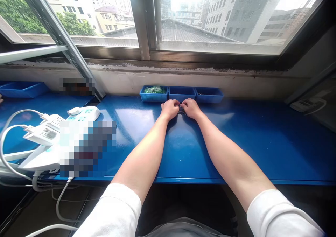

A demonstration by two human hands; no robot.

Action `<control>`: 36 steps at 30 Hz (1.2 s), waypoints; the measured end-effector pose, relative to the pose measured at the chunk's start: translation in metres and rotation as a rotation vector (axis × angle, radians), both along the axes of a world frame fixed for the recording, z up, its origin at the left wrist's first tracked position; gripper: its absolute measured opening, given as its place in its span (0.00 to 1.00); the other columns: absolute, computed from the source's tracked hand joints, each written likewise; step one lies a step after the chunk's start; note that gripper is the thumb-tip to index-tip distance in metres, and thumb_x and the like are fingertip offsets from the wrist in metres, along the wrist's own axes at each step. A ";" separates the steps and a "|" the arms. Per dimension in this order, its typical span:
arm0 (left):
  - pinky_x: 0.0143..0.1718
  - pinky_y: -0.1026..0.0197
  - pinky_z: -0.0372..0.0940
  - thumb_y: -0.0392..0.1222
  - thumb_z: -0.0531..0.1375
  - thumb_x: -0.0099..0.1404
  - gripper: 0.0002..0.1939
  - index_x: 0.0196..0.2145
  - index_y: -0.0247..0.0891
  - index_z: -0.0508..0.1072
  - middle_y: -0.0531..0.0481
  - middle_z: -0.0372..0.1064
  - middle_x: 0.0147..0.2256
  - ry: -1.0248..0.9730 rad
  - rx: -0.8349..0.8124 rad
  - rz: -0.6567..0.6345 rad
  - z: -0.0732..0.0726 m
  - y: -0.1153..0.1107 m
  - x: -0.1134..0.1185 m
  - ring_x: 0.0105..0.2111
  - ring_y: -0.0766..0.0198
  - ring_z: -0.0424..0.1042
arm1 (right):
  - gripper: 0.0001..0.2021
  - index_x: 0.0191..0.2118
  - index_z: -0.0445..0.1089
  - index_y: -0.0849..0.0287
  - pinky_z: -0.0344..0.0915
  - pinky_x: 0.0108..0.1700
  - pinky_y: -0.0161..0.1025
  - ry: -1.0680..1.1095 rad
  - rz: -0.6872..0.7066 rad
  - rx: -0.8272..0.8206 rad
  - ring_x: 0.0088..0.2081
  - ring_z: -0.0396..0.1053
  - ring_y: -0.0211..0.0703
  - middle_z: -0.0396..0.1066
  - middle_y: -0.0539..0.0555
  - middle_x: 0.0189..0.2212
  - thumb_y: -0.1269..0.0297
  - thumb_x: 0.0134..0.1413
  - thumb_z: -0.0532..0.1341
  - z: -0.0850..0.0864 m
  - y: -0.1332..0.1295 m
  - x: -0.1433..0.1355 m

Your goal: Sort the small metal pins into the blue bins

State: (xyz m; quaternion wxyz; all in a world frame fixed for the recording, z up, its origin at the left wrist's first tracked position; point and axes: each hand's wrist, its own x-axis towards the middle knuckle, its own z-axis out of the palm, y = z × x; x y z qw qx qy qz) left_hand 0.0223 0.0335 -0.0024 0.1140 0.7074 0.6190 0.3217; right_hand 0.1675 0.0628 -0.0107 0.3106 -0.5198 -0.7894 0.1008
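Observation:
Both my arms reach forward over the blue table (183, 153). My left hand (170, 109) and my right hand (190, 108) nearly meet just in front of the blue bins, fingers bent and closed. Between the fingertips is a small dark object (181, 108), with a thin shiny piece by it; its kind is too small to make out. Three blue bins stand in a row behind my hands. The left bin (153, 97) holds green and clear plastic packets (155, 89). No contents show in the middle bin (182, 91). A few tiny dark pieces lie in the right bin (209, 98).
At left lies a white power strip (86, 113) with plugged-in chargers (43, 133) and cables, beside a blurred-out patch. A metal frame post (78, 63) rises there. Another blue bin (26, 90) sits far left, a white box (306, 105) far right. A window (196, 30) spans the back.

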 end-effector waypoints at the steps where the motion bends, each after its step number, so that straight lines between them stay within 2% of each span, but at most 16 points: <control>1: 0.50 0.57 0.58 0.39 0.53 0.60 0.13 0.38 0.46 0.76 0.53 0.74 0.43 -0.014 0.015 -0.016 0.000 -0.001 0.000 0.47 0.58 0.70 | 0.09 0.30 0.73 0.59 0.60 0.39 0.38 0.039 0.008 0.013 0.38 0.66 0.44 0.71 0.55 0.32 0.63 0.55 0.57 0.001 -0.001 0.000; 5: 0.50 0.60 0.59 0.43 0.56 0.59 0.11 0.37 0.45 0.78 0.54 0.76 0.40 -0.086 0.071 -0.080 0.000 -0.002 -0.001 0.45 0.60 0.71 | 0.08 0.29 0.72 0.59 0.60 0.33 0.36 0.257 0.062 -0.012 0.30 0.66 0.39 0.72 0.51 0.26 0.61 0.53 0.59 0.002 -0.003 0.002; 10: 0.48 0.61 0.61 0.45 0.57 0.61 0.11 0.36 0.42 0.77 0.51 0.77 0.38 -0.129 0.064 -0.067 -0.001 0.000 -0.001 0.43 0.59 0.73 | 0.13 0.27 0.70 0.59 0.62 0.32 0.36 0.517 0.083 -0.038 0.27 0.67 0.39 0.71 0.50 0.24 0.53 0.46 0.63 0.001 -0.001 0.002; 16: 0.48 0.59 0.59 0.43 0.53 0.64 0.12 0.37 0.42 0.76 0.51 0.76 0.39 -0.116 0.054 -0.024 0.002 0.001 -0.001 0.44 0.59 0.72 | 0.18 0.28 0.70 0.59 0.64 0.32 0.38 0.705 0.139 -0.097 0.26 0.68 0.40 0.70 0.51 0.21 0.47 0.46 0.62 0.006 -0.003 0.001; 23: 0.49 0.58 0.58 0.45 0.52 0.65 0.12 0.38 0.44 0.75 0.51 0.75 0.40 -0.113 0.062 -0.010 0.000 0.002 -0.001 0.45 0.59 0.71 | 0.17 0.27 0.73 0.59 0.64 0.35 0.38 0.782 0.156 -0.145 0.28 0.68 0.40 0.72 0.52 0.22 0.49 0.47 0.62 0.011 -0.008 0.004; 27: 0.50 0.57 0.58 0.45 0.51 0.65 0.14 0.44 0.44 0.72 0.50 0.74 0.44 -0.122 0.068 0.070 -0.001 0.004 -0.001 0.47 0.58 0.70 | 0.15 0.31 0.73 0.59 0.66 0.38 0.39 0.800 0.069 -0.060 0.33 0.70 0.42 0.74 0.52 0.28 0.51 0.47 0.61 0.009 -0.005 0.005; 30: 0.51 0.56 0.57 0.43 0.51 0.65 0.14 0.45 0.44 0.72 0.49 0.73 0.45 -0.101 0.043 0.100 -0.002 0.005 -0.001 0.48 0.58 0.69 | 0.15 0.36 0.73 0.58 0.65 0.43 0.42 0.698 -0.066 0.064 0.38 0.69 0.44 0.74 0.53 0.34 0.53 0.48 0.60 0.009 -0.002 0.007; 33: 0.51 0.56 0.57 0.42 0.51 0.64 0.14 0.44 0.43 0.72 0.49 0.72 0.46 -0.070 0.032 0.097 -0.003 0.005 -0.001 0.49 0.57 0.68 | 0.17 0.43 0.72 0.59 0.60 0.50 0.47 0.532 -0.228 0.122 0.46 0.65 0.49 0.74 0.55 0.40 0.56 0.50 0.58 0.011 -0.002 0.010; 36: 0.51 0.55 0.57 0.40 0.51 0.63 0.13 0.43 0.43 0.72 0.49 0.73 0.45 -0.069 0.031 0.089 -0.003 0.005 -0.001 0.48 0.56 0.69 | 0.22 0.50 0.68 0.60 0.54 0.55 0.53 0.396 -0.352 0.094 0.53 0.57 0.55 0.70 0.58 0.48 0.58 0.50 0.57 0.013 -0.001 0.013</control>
